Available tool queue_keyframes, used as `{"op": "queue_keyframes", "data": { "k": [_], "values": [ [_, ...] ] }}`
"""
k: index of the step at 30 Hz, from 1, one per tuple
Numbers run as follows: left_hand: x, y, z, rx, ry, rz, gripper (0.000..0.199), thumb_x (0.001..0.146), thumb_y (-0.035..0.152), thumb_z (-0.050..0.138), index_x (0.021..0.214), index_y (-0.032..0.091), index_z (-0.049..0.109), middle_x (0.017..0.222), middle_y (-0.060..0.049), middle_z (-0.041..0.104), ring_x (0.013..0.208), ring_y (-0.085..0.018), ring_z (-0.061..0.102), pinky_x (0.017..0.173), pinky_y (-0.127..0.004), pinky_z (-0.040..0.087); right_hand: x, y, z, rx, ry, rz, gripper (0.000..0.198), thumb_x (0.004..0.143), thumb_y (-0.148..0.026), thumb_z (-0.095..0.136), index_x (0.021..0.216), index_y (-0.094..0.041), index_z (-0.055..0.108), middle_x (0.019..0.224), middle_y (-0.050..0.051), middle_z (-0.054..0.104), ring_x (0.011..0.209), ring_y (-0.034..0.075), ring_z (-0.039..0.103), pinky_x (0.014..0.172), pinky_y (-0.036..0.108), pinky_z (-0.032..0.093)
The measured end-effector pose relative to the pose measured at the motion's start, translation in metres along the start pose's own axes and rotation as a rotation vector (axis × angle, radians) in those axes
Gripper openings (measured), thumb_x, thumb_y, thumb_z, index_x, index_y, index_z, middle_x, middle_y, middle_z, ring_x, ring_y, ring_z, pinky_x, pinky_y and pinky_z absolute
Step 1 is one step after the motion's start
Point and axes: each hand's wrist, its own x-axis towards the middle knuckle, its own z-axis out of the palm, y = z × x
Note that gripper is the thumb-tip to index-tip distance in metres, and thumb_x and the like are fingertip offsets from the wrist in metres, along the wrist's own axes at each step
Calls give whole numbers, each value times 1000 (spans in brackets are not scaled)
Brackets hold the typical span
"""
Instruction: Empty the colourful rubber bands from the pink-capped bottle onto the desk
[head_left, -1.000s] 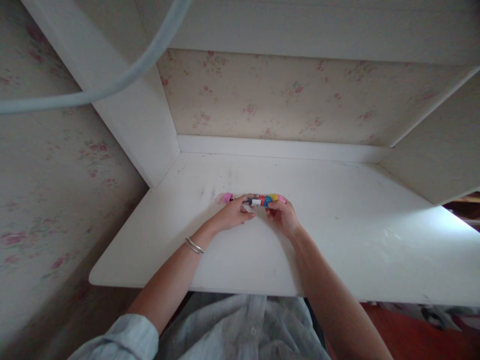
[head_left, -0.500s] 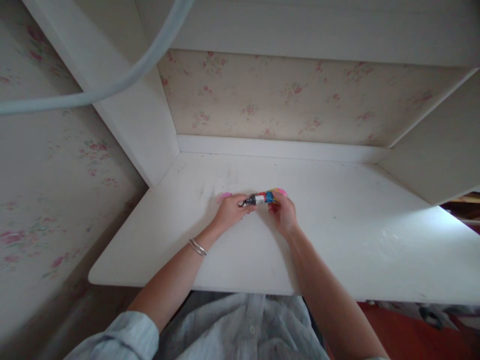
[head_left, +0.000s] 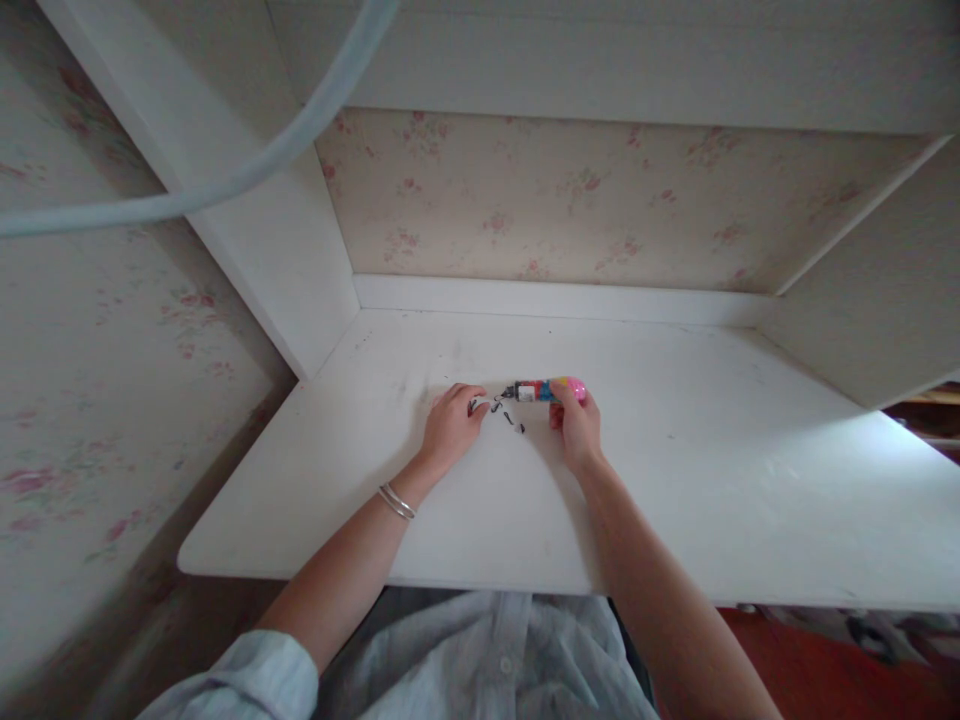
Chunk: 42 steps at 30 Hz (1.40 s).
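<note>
The multicoloured tube point(head_left: 541, 390) is lying nearly level in the right hand point(head_left: 576, 418), which is grasping it near the pink end, the thumb resting along its side. The left hand point(head_left: 451, 420) is curving low over the bench point(head_left: 675, 490); dark bits are showing between its thumb and fingers, though whether it is pinching any cannot be told.

Between the hands, small dark pieces point(head_left: 508, 418), perhaps elastic bands, are lying in a loose trail, the farthest ones sitting just by the tube's dark tip. They seem to be coming from that end. Keeping the tube low, tipping it only slightly and using the left hand as a wall should be helping the pieces stay together; squeezing hard or shaking would be risking a scatter.

The tube is showing dark, red, blue and yellow sections beside a white label, likely contents visible through a clear wall; its mouth is too small to make out.

Farther out, silver bracelets point(head_left: 396, 500) are circling the left wrist, and floral wallpaper point(head_left: 540, 195) is covering the wall beyond the bench.
</note>
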Motion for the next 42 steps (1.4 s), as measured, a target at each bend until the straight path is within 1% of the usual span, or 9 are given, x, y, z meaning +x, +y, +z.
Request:
{"op": "queue_keyframes", "data": {
  "k": [3,5,8,13,19,23,30,36,42],
  "values": [
    [0,3,0,70,-21,70,23,82,9,53,98,20,66,101,-5,65,100,-20,57,95,-35,41,-4,0,2,-101,6,-37,35,66,-47,73,82,-21,58,55,-5,52,45,8,40,38,21,29],
    [0,5,1,76,-32,98,22,82,10,53,96,19,67,101,-4,66,101,-20,57,99,-37,38,-6,0,4,-101,-15,-34,35,66,-49,73,83,-22,58,55,-5,53,45,7,40,39,21,30],
    [1,6,2,36,-30,102,20,83,19,58,102,19,66,106,-4,66,102,-20,57,103,-39,36,-7,-1,5,1,-63,-5,35,69,-50,72,80,-21,56,53,-6,51,43,7,39,38,21,30],
    [3,9,1,-116,-18,67,35,80,22,64,115,21,62,114,-5,64,111,-20,53,104,-40,35,-5,-2,4,187,-188,117,30,71,-45,71,77,-21,55,54,-5,48,43,8,39,37,21,31],
    [1,13,0,-332,-107,-1,34,81,26,64,115,21,63,115,-6,60,106,-18,54,85,-29,47,-7,-6,5,259,-275,211,21,72,-38,67,74,-21,55,56,-4,49,45,9,40,36,20,31],
    [1,13,-1,-373,-182,-5,36,80,32,66,116,24,64,115,-5,59,104,-17,55,81,-27,48,-7,-8,4,263,-297,230,20,70,-36,67,73,-21,54,55,-4,49,45,8,40,36,20,31],
    [4,9,-2,-423,-229,79,20,83,34,63,94,19,70,105,-7,62,93,-15,59,74,-25,49,-1,-9,-2,291,-253,202,21,70,-37,65,71,-20,52,64,-3,55,44,7,36,35,20,29],
    [6,7,-4,-410,-204,58,19,86,31,59,92,18,70,102,-6,65,92,-16,60,74,-25,48,-1,-13,-2,294,-233,200,23,68,-39,66,72,-22,51,59,-5,50,44,7,35,36,20,28],
    [6,4,-5,-283,-153,-36,19,87,29,55,95,19,69,91,-3,68,80,-14,61,71,-25,47,0,-10,-4,261,-210,138,22,71,-39,65,71,-22,51,56,-5,47,43,7,35,36,20,27]
  ]
}}
